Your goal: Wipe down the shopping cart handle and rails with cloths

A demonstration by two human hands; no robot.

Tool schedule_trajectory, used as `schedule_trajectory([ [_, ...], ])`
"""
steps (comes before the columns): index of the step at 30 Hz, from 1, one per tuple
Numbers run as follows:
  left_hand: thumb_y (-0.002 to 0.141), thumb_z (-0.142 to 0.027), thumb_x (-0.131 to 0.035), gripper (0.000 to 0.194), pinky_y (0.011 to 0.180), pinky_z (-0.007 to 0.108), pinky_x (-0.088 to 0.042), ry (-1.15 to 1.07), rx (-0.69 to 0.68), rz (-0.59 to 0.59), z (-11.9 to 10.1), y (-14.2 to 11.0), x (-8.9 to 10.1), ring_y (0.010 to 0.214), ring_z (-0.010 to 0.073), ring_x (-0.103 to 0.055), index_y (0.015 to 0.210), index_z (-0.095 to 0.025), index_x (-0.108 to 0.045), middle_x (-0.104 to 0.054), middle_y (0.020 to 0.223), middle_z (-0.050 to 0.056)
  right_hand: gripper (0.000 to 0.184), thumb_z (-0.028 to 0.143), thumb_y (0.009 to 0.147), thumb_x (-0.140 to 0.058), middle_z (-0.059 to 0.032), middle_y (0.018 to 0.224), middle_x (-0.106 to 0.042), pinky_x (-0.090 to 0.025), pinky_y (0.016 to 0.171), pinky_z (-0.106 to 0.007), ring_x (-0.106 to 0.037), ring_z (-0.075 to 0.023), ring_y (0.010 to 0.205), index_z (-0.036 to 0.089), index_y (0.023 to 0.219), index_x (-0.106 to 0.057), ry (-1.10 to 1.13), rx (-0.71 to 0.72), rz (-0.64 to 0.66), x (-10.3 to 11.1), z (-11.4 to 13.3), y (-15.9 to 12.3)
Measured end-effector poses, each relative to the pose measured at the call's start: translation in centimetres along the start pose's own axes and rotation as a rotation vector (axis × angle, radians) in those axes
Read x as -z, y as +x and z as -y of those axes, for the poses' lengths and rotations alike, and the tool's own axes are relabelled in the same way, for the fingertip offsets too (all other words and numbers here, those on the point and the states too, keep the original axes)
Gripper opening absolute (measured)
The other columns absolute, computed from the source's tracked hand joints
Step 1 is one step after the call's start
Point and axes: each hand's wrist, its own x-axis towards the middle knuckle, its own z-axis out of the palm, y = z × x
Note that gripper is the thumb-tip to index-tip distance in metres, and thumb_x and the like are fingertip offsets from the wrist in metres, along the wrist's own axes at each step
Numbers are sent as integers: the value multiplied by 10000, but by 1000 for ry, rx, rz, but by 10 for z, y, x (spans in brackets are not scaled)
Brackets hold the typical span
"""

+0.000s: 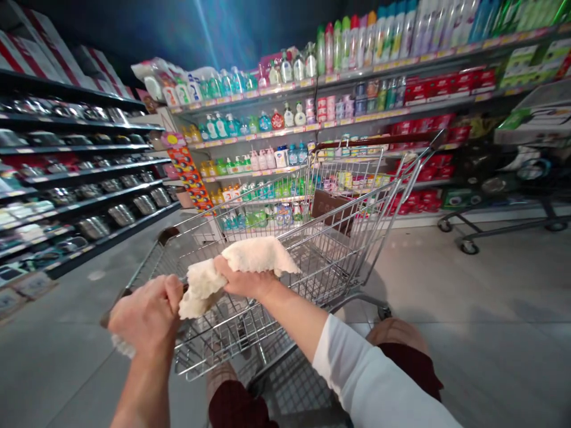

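A cream cloth (259, 254) is bunched in my right hand (245, 282), whose fingers are closed on it over the wire edge of a metal shopping cart (343, 238). The folds of the cloth hang down toward my left hand. My left hand (145, 315) is a closed fist at the cart's lower left end, beside a dark brown corner piece. White fabric pokes out below this fist, and cream fabric meets its fingers on the other side. Whether that is one cloth or two, I cannot tell. The fist hides what lies inside it.
Shelves of bottles (267, 122) stand behind the cart. On the left are shelves of metal pots (122, 215). A brown panel (332, 208) is at the cart's far end, beneath its brown handle (375, 141). Another cart (504, 226) stands at right. My knees flank the cart's near side.
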Motion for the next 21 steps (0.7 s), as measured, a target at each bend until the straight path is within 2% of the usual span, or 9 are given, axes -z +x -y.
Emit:
schedule_trajectory([
  [5,1010,-478,-339,449,601,290,-146,71,-43,-19,-12,-11,3,588,217,-280,638,-227,-337,-363,599,13,259,347,971,-532,-40,906,-736,-497,969,-328,-660,-233,964,292,1134,-726,2,35,-2,3,-9,-6],
  [8,1040,-523,-334,485,595,293,-150,112,-65,-44,-17,-18,4,594,224,-306,650,-237,-355,-392,611,13,275,387,967,-545,-32,930,-746,-497,964,-329,-665,-231,951,302,1154,-726,22,-7,45,6,-14,-13],
  [11,1057,-564,-324,521,601,295,-152,129,-65,-19,-27,-22,7,601,217,-322,660,-236,-398,-455,628,27,310,394,970,-546,-45,1006,-765,-506,944,-339,-679,-240,978,299,1217,-708,43,-62,110,12,-18,-19],
  [16,1051,-565,-286,547,623,310,-143,77,106,38,-54,-20,16,596,182,-329,679,-214,-481,-501,648,44,371,343,971,-485,-62,986,-791,-498,802,-299,-710,-235,921,276,1283,-675,128,-185,209,18,-25,-26],
  [19,1015,-580,-304,529,623,318,-153,-62,245,81,-64,-9,23,591,164,-280,653,-218,-438,-395,616,19,428,330,947,-457,-67,955,-799,-487,749,-306,-729,-261,905,287,1327,-649,159,-260,261,20,-31,-29],
  [21,1005,-630,-303,563,607,316,-175,-251,311,38,-62,4,33,591,148,-253,616,-225,-335,-295,600,-4,457,334,927,-453,-69,967,-801,-481,719,-311,-738,-277,898,297,1344,-636,173,-308,289,22,-35,-31],
])
